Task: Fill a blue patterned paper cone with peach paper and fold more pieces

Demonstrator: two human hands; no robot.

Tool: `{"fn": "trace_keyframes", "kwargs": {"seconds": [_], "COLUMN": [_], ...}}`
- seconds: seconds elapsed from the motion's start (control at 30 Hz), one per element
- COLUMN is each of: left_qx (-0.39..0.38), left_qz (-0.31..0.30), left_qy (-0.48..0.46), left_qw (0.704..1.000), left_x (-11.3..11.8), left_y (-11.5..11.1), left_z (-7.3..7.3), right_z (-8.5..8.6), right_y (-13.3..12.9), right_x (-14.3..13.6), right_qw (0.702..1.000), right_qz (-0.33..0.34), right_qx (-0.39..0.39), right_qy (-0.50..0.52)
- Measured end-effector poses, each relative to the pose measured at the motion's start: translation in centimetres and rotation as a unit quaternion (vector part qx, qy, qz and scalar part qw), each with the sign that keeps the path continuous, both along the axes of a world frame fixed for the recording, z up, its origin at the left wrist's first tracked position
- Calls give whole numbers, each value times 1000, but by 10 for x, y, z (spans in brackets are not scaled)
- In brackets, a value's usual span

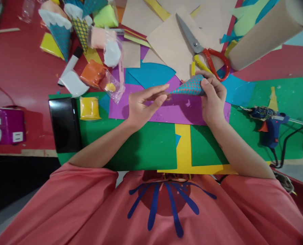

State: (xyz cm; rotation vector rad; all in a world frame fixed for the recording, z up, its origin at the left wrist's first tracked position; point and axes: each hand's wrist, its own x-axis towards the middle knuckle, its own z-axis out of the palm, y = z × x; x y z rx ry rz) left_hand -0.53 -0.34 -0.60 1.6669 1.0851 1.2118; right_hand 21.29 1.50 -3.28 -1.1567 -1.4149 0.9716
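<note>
A small paper cone (pixel 191 85), grey with a turquoise grid pattern, lies sideways in the air over a purple sheet (pixel 166 114). My right hand (pixel 214 97) grips its wide end between thumb and fingers. The pointed end faces left, at the fingertips of my left hand (pixel 147 103). That hand's fingers are stretched out, with the thumb apart from the index finger; whether it touches the tip I cannot tell. Just beyond my right hand lie red-handled scissors (pixel 196 46) with open blades.
A glue gun (pixel 271 126) with a cord lies at right, near a large cardboard tube (pixel 266 37). At left are a black phone-like object (pixel 65 126), a yellow clay packet (pixel 89 108) and an orange one (pixel 92 73). Finished-looking paper cones (pixel 59 35) stand farther back.
</note>
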Motion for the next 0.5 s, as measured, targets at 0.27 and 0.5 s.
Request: {"fn": "trace_keyframes", "kwargs": {"seconds": [0.27,0.5], "left_qx": [124,20], "left_qz": [-54,-6], "left_qy": [55,-58], "left_qw": [989,998], "left_x": [-2,0], "left_y": [2,2], "left_z": [-5,-7], "right_z": [10,17], "right_y": [-6,-9], "right_x": [-9,-11], "right_qw": [1000,998], "right_qz": [-13,34], "right_qx": [9,47], "right_qy": [16,17]}}
